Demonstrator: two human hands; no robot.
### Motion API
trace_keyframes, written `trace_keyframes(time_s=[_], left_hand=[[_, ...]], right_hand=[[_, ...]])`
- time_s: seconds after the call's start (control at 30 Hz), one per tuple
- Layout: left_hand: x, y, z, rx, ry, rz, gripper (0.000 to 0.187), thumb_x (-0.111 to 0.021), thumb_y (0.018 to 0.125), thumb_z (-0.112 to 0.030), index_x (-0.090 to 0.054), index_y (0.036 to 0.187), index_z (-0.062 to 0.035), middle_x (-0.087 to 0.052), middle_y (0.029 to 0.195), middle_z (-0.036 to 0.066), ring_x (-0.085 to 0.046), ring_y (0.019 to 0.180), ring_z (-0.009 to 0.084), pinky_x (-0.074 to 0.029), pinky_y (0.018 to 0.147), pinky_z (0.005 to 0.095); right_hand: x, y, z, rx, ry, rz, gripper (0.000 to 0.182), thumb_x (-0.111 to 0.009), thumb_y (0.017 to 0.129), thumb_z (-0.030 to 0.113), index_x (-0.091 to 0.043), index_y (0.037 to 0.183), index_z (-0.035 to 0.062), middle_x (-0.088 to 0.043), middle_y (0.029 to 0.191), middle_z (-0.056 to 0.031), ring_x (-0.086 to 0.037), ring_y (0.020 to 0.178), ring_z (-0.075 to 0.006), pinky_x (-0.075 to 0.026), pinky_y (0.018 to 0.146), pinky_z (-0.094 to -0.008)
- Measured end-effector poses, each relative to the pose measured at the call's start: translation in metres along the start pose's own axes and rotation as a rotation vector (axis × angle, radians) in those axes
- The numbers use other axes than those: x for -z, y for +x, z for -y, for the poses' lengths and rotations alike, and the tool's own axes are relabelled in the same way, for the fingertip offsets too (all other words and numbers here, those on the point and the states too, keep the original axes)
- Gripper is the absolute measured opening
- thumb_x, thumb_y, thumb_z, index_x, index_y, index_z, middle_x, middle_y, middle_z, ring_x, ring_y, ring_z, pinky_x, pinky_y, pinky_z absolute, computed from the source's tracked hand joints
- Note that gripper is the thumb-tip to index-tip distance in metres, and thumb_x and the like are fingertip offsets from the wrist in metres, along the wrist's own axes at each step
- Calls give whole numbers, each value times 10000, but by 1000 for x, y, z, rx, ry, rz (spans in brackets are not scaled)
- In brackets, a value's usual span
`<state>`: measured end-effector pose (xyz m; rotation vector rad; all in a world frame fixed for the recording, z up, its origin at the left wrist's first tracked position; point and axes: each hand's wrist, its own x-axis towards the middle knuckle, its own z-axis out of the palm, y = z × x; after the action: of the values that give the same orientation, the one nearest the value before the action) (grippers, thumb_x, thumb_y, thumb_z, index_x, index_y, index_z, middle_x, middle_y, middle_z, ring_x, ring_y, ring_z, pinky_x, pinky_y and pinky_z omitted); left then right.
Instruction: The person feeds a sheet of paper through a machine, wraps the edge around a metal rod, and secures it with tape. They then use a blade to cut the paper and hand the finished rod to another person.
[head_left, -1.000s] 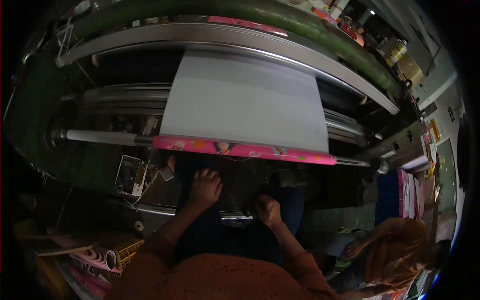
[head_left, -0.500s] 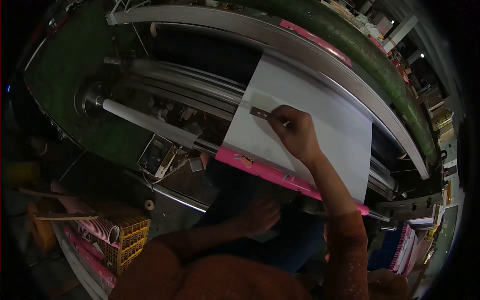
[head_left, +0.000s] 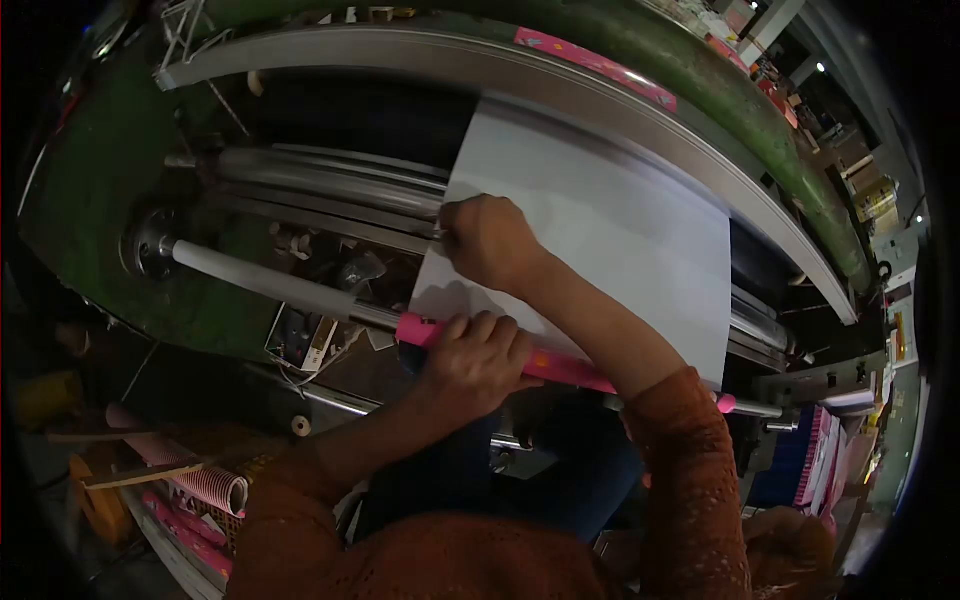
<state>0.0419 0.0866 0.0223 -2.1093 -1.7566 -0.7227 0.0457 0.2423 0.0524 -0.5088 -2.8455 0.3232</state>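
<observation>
A wide white sheet [head_left: 600, 230] comes from under the machine's metal beam down to a pink printed roll [head_left: 570, 368]. My left hand [head_left: 478, 362] rests over the roll near its left end, fingers bent across the pink surface. At the sheet's left edge, my right hand [head_left: 490, 240] is closed in a fist. Only a small bit of something shows by its fingertips; the flat metal strip seen earlier is mostly hidden there.
Steel rollers [head_left: 330, 185] run behind the sheet. A white tube on a shaft [head_left: 260, 278] extends left to a round flange [head_left: 152, 245]. Below it sits a small open box [head_left: 300, 335]. Striped rolls [head_left: 215, 487] lie at lower left.
My left hand has risen from my lap onto the pink roll. My right hand has moved left and down to the sheet's edge. The camera view has shifted slightly.
</observation>
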Motion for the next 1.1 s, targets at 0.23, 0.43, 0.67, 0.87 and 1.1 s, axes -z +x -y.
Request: trace_keyframes(time_s=[0.23,0.43,0.67,0.87,1.1], left_hand=[[5,5,-1,8,-34,133,495,-743,665,-452,-561,898,-54,-558,885,88,-536,822,278,-410,733,401],[4,4,-5,31,82,185,461,-773,652,-377,-539,912,-75,-530,875,77,-536,839,277,-418,727,405],[-2,7,-2,-102,178,188,339,-729,689,-162,-511,929,-66,-520,892,101,-534,835,302,-433,738,440],[-53,88,-141,-241,67,341,236,-662,737,-174,-532,907,-77,-545,890,93,-559,854,278,-456,729,402],[-161,183,-354,-337,114,-26,74,-574,739,-159,-566,766,-91,-537,699,43,-550,662,178,-422,577,317]], right_hand=[[21,-38,-21,79,-41,9,89,-638,648,71,-646,727,31,-651,753,-179,-652,742,-372,-535,678,-433],[69,-162,-107,-36,-188,128,92,-628,754,136,-630,796,53,-639,787,-149,-641,745,-349,-516,672,-439],[188,-354,-219,-416,-635,159,116,-670,710,32,-632,819,47,-635,805,-116,-636,780,-322,-511,649,-395],[161,-416,-102,-529,88,-939,72,-654,824,-32,-625,888,-18,-599,773,-104,-603,682,-183,-471,621,-272],[69,-529,-77,-1109,398,-1242,56,-643,876,25,-615,906,-13,-592,768,15,-519,703,-36,-426,635,-196]])
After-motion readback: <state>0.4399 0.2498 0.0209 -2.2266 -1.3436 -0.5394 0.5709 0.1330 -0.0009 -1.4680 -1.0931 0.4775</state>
